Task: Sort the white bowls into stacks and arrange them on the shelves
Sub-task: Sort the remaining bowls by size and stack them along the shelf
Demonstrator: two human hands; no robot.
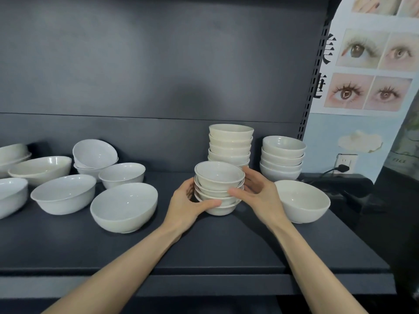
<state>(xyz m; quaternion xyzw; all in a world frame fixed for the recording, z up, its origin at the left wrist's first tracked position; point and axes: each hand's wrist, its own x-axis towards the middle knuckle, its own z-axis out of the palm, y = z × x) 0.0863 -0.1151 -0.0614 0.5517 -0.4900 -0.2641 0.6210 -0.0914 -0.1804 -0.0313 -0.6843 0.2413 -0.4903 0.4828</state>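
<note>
The left hand (190,202) and right hand (259,193) flank the stack of dark-rimmed bowls (218,176) on the shelf (204,245), near its middle, with the fingers of both curled round it.

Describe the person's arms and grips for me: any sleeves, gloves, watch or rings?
Both arms are bare: the left forearm and right forearm show no sleeve down to the frame edge. The left grip and right grip wear no gloves, and no ring, watch or bracelet is visible on either.
</note>
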